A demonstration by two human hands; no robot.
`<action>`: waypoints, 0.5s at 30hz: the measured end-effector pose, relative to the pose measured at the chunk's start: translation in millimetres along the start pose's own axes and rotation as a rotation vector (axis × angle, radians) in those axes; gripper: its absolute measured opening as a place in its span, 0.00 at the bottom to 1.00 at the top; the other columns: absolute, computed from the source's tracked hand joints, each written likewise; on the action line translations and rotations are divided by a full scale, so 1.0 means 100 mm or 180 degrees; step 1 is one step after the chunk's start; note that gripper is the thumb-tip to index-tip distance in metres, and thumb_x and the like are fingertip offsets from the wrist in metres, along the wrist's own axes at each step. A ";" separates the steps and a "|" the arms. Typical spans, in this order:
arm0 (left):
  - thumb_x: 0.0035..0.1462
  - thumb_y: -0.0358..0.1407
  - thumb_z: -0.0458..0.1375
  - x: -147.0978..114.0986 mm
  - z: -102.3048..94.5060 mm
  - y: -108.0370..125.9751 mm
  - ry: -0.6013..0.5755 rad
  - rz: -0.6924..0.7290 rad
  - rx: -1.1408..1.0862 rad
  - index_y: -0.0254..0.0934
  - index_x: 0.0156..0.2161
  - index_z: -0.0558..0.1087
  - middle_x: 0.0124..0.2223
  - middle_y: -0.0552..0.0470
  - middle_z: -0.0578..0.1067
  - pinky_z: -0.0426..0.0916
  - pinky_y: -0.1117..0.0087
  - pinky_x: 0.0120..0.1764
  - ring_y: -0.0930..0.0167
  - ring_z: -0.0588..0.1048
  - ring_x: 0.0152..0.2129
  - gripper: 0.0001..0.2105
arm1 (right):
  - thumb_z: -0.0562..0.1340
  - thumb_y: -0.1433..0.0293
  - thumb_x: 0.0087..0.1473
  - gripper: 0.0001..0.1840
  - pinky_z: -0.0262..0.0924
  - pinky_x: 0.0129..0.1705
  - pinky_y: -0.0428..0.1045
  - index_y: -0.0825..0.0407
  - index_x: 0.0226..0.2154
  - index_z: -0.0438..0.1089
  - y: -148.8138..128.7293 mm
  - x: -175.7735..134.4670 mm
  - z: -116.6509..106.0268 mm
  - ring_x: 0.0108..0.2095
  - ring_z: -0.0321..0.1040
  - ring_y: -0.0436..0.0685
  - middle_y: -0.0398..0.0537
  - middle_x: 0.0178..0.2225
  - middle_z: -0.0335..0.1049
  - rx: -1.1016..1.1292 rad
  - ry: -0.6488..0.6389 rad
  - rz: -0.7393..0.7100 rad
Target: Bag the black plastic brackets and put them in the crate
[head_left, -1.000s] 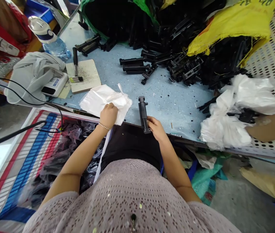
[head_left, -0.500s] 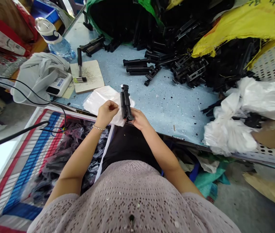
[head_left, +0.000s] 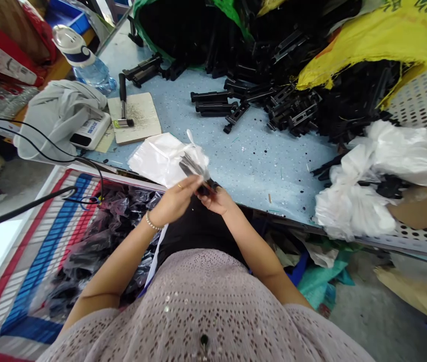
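Note:
My right hand [head_left: 218, 201] grips the lower end of a long black plastic part [head_left: 208, 187], which is tilted up and to the left. A thin clear plastic bag [head_left: 197, 156] covers the part's upper end, and its loose corner sticks up. With its fingers pressed together, my left hand [head_left: 174, 203] pinches the bag at its near edge beside the part. Under and behind them, a stack of flat white plastic bags [head_left: 149, 157] lies at the table's front edge.
More black parts [head_left: 217, 103] lie in a heap before a green sack and a yellow sack [head_left: 367, 45]. A hammer [head_left: 123, 103] rests on a board [head_left: 149, 118]. Knotted white bags [head_left: 352, 211] stand right. Bagged parts fill a striped bag [head_left: 43, 251] at lower left.
The black part was bare and upright; now it tilts left with a clear bag over its upper end. My left hand has moved right and down to it.

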State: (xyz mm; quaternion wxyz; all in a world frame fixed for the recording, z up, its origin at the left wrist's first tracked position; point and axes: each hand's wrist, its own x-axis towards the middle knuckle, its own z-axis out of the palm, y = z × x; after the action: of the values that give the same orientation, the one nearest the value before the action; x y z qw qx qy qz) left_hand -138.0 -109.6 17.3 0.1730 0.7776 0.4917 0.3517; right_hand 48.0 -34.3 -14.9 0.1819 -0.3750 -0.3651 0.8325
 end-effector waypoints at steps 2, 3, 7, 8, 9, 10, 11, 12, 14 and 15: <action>0.66 0.23 0.46 -0.05 0.12 0.14 -0.0163 0.0280 -0.0100 0.38 0.71 0.59 0.69 0.39 0.66 0.69 0.58 0.65 0.64 0.68 0.66 0.30 | 0.63 0.60 0.60 0.10 0.69 0.30 0.50 0.49 0.34 0.73 -0.02 -0.06 0.05 0.29 0.69 0.56 0.45 0.27 0.70 -0.0855 0.0653 -0.0507; 0.66 0.24 0.48 -0.06 0.16 0.20 -0.0204 0.0309 -0.0110 0.38 0.71 0.59 0.69 0.39 0.66 0.70 0.57 0.64 0.63 0.68 0.65 0.30 | 0.64 0.62 0.59 0.07 0.70 0.36 0.53 0.48 0.33 0.72 -0.03 -0.13 0.08 0.32 0.71 0.58 0.45 0.28 0.70 -0.1318 0.0959 -0.0772; 0.66 0.32 0.56 -0.10 0.01 0.50 -0.0110 0.0110 -0.0121 0.39 0.64 0.70 0.59 0.41 0.76 0.75 0.56 0.59 0.62 0.77 0.55 0.22 | 0.63 0.66 0.59 0.06 0.67 0.52 0.59 0.48 0.40 0.74 -0.09 -0.46 0.22 0.42 0.73 0.61 0.47 0.37 0.74 -0.1967 0.0708 -0.1252; 0.66 0.34 0.57 -0.15 -0.11 0.58 -0.0120 -0.0009 -0.0142 0.41 0.61 0.73 0.56 0.42 0.78 0.76 0.58 0.58 0.63 0.78 0.53 0.19 | 0.64 0.66 0.59 0.09 0.67 0.53 0.58 0.48 0.43 0.75 -0.11 -0.54 0.24 0.43 0.73 0.60 0.46 0.39 0.75 -0.1764 0.0218 -0.1171; 0.67 0.35 0.57 -0.23 -0.25 0.66 -0.0196 -0.0185 -0.0170 0.43 0.59 0.75 0.53 0.43 0.79 0.76 0.59 0.57 0.64 0.79 0.51 0.17 | 0.65 0.64 0.59 0.13 0.68 0.53 0.58 0.48 0.47 0.75 -0.12 -0.60 0.25 0.43 0.74 0.59 0.46 0.41 0.76 -0.1502 -0.0290 -0.1029; 0.67 0.38 0.57 -0.35 -0.40 0.70 -0.0346 -0.0430 -0.0201 0.44 0.57 0.76 0.53 0.45 0.80 0.76 0.60 0.56 0.63 0.79 0.50 0.16 | 0.66 0.63 0.59 0.17 0.69 0.52 0.57 0.48 0.50 0.75 -0.13 -0.64 0.24 0.43 0.75 0.58 0.47 0.42 0.77 -0.1244 -0.0695 -0.0866; 0.66 0.40 0.58 -0.51 -0.54 0.69 -0.0569 -0.0755 -0.0235 0.46 0.56 0.77 0.52 0.45 0.81 0.75 0.60 0.56 0.62 0.80 0.50 0.16 | 0.67 0.61 0.58 0.19 0.70 0.50 0.57 0.48 0.51 0.75 -0.13 -0.67 0.21 0.42 0.76 0.57 0.48 0.44 0.78 -0.1042 -0.0922 -0.0712; 0.65 0.43 0.58 -0.71 -0.66 0.63 -0.0802 -0.1165 -0.0248 0.47 0.54 0.79 0.52 0.46 0.81 0.75 0.60 0.55 0.61 0.80 0.50 0.15 | 0.68 0.60 0.58 0.21 0.71 0.48 0.56 0.48 0.52 0.75 -0.13 -0.68 0.17 0.41 0.77 0.56 0.49 0.44 0.79 -0.0915 -0.0941 -0.0596; 0.59 0.47 0.60 -1.18 -0.80 0.36 -0.1328 -0.2107 -0.0218 0.46 0.44 0.81 0.45 0.48 0.84 0.77 0.59 0.50 0.58 0.82 0.43 0.13 | 0.69 0.59 0.57 0.21 0.73 0.46 0.55 0.49 0.52 0.76 -0.10 -0.68 0.04 0.39 0.77 0.55 0.50 0.44 0.80 -0.0811 -0.0485 -0.0530; 0.55 0.46 0.61 -1.44 -0.83 0.18 -0.1566 -0.2642 -0.0178 0.44 0.38 0.81 0.38 0.50 0.84 0.77 0.60 0.43 0.59 0.82 0.37 0.11 | 0.69 0.59 0.56 0.21 0.73 0.45 0.54 0.49 0.50 0.76 -0.09 -0.66 -0.04 0.38 0.77 0.54 0.50 0.43 0.80 -0.0789 -0.0157 -0.0563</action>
State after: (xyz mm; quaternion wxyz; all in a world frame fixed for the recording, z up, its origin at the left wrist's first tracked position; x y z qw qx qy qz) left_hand -224.4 -251.4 31.6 0.4308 0.5708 0.6953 0.0716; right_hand 94.4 -64.9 22.8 0.1978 -0.3404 -0.5011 0.7707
